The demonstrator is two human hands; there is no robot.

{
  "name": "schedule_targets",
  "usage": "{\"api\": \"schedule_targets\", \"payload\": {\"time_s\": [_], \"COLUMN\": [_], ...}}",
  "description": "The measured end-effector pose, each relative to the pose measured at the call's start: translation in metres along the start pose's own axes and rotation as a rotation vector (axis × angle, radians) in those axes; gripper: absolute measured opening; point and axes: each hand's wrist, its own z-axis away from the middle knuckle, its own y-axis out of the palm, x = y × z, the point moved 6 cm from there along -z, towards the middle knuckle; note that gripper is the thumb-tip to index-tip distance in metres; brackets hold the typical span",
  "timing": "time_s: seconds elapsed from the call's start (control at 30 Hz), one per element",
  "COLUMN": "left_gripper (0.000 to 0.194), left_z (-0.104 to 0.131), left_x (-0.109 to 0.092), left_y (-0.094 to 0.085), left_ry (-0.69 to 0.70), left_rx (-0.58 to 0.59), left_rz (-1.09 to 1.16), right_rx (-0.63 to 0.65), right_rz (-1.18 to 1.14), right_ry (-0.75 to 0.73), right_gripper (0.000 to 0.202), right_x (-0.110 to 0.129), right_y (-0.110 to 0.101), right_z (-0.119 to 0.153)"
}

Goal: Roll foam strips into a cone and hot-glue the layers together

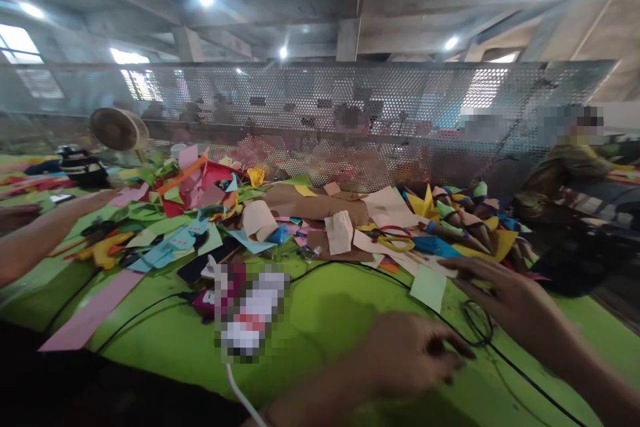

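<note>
My left hand (407,353) is over the green tabletop (320,320) at the lower right, its fingers partly bent and apart, with nothing visible in them. A black cable (483,340) runs beside its fingertips and loops beneath my right hand. Further right, my right hand (505,290) reaches left with fingers stretched out, also seemingly holding nothing. Its fingertips are close to a pale green paper piece (429,288) and the pile's edge; whether they touch paper I cannot tell. Both hands are slightly blurred. Left of them lies a pixelated phone-like device (257,310) with a white cable (240,390).
Coloured paper scraps (200,180) heap along the table's back. Scissors (395,240), a yellow glue gun (106,250) and rolled paper pieces (465,220) lie among them. Behind stand a perforated metal screen (300,107) and a fan (119,129). Another person's arm (55,233) enters left; a person (560,173) sits right.
</note>
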Motion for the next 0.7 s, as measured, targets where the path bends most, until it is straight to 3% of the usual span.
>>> {"api": "schedule_targets", "payload": {"time_s": [0.13, 0.27, 0.37, 0.5, 0.6, 0.7], "left_gripper": [0.036, 0.040, 0.033, 0.031, 0.032, 0.028], "left_z": [-0.027, -0.029, -0.023, -0.019, -0.019, -0.019], "left_x": [0.014, 0.040, 0.044, 0.040, 0.041, 0.048], "left_y": [-0.038, -0.064, -0.075, -0.080, -0.079, -0.084], "left_ry": [0.110, 0.071, 0.065, 0.073, 0.074, 0.041], "left_rx": [-0.343, -0.561, -0.619, -0.634, -0.642, -0.703], "left_rz": [-0.167, -0.174, -0.192, -0.212, -0.180, -0.052], "right_rx": [-0.031, -0.048, -0.068, -0.100, -0.124, -0.138], "right_rz": [0.093, 0.165, 0.214, 0.267, 0.291, 0.292], "right_ry": [-0.142, -0.188, -0.202, -0.168, -0.139, -0.173], "right_gripper": [0.034, 0.041, 0.040, 0.030, 0.028, 0.028], "right_x": [0.006, -0.013, -0.028, -0.041, -0.044, -0.036], "right_y": [0.019, 0.066, 0.105, 0.144, 0.158, 0.158], "right_z": [-0.074, -0.148, -0.192, -0.225, -0.235, -0.237]}}
